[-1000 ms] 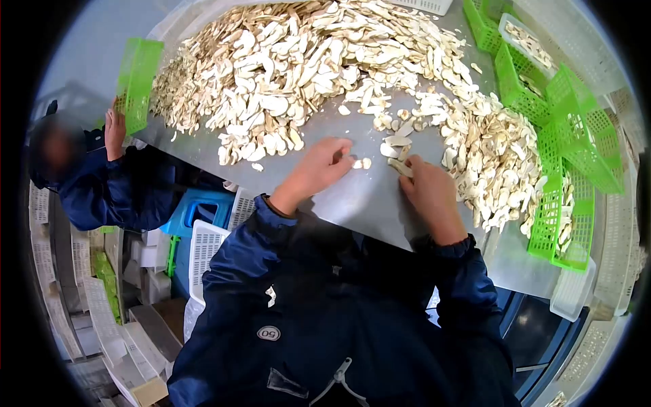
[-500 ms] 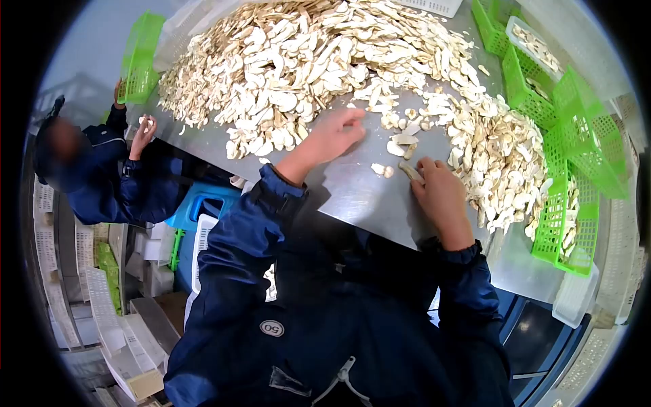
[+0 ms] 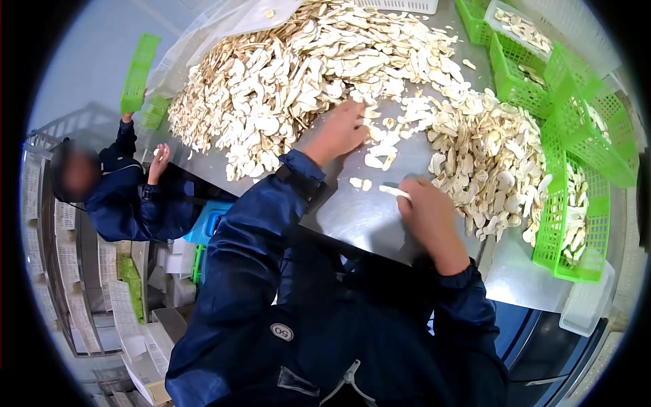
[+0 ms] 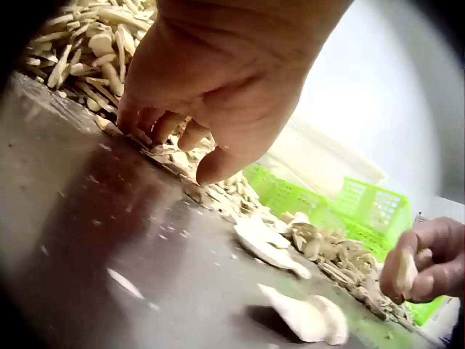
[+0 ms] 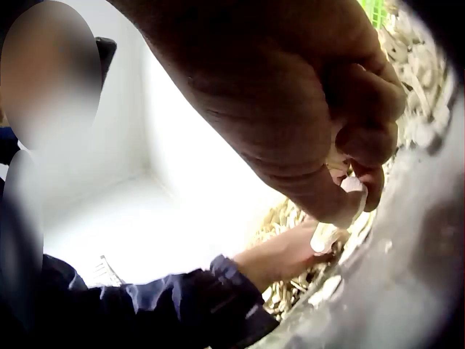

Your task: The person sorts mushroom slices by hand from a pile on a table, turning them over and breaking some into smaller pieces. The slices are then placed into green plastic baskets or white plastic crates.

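Observation:
A large heap of pale mushroom slices covers the far side of a metal table. At the heap's near edge my left hand reaches down with spread, slightly bent fingers, the tips among the slices and the thumb apart from them. My right hand pinches a single mushroom slice between thumb and fingers, above the near part of the table. In the left wrist view that slice shows pale in the right hand's grip. Small loose pieces lie between the hands.
A second, lower heap spreads at the right. Green baskets with slices in some of them line the table's right edge. At the left another person lifts a green basket. A white tray stands behind the main heap.
My left hand has moved forward from the bare table to the main heap's edge. The right hand keeps its slice, which now points left. The other person's green basket has tilted.

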The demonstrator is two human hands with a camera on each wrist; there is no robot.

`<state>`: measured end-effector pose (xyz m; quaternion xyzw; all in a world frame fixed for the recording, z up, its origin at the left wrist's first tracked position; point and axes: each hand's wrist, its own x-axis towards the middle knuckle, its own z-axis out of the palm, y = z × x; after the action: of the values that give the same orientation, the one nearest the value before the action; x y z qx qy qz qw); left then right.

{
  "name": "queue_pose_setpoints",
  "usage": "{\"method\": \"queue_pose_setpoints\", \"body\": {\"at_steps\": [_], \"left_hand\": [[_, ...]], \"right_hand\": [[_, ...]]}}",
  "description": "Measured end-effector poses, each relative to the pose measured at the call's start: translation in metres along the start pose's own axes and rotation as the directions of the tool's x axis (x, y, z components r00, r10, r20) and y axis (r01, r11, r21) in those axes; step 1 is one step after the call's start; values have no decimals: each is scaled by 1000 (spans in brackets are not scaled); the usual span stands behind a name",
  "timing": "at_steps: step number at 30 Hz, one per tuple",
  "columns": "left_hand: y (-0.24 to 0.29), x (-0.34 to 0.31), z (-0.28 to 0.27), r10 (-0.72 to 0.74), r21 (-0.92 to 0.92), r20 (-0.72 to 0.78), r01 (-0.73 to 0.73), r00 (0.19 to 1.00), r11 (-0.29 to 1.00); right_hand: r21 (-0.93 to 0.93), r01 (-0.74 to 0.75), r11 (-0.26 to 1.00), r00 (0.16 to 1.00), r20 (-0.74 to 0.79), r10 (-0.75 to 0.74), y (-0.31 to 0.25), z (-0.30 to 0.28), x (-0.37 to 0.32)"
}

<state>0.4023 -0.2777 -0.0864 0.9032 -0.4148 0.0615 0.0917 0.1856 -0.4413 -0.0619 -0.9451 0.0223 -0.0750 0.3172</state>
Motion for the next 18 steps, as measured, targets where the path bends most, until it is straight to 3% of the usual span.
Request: {"method": "queue_pose_setpoints", "body": {"at_steps": [3,5,6,9,13,16,18], "left_hand": [[17,-5,-2,169,-231,-74,-182,983,956],[40,-7,-29,-24,-632,82,70,996,772],[36,-6,-28,-131,-692,120,178,984,700],[10,3,-18,-233,-516,58,229,971,825],[5,14,2,-81,-162,-23,76,996,984],[22,11,-2,77,-236,62,-60,995,970],[41,5,-17,-34,-601,167,129,985,789]], "right_hand": [[94,52,994,995,-95,-43,6,-26,7],[203,33,979,983,-185,5,12,-43,17],[288,-2,958,973,-221,68,14,-50,23],[422,-77,903,953,-234,191,16,-60,26],[444,-96,891,949,-228,216,22,-53,28],[402,-122,908,949,-220,225,25,-50,32],[398,-112,910,946,-237,220,30,-43,34]]}}
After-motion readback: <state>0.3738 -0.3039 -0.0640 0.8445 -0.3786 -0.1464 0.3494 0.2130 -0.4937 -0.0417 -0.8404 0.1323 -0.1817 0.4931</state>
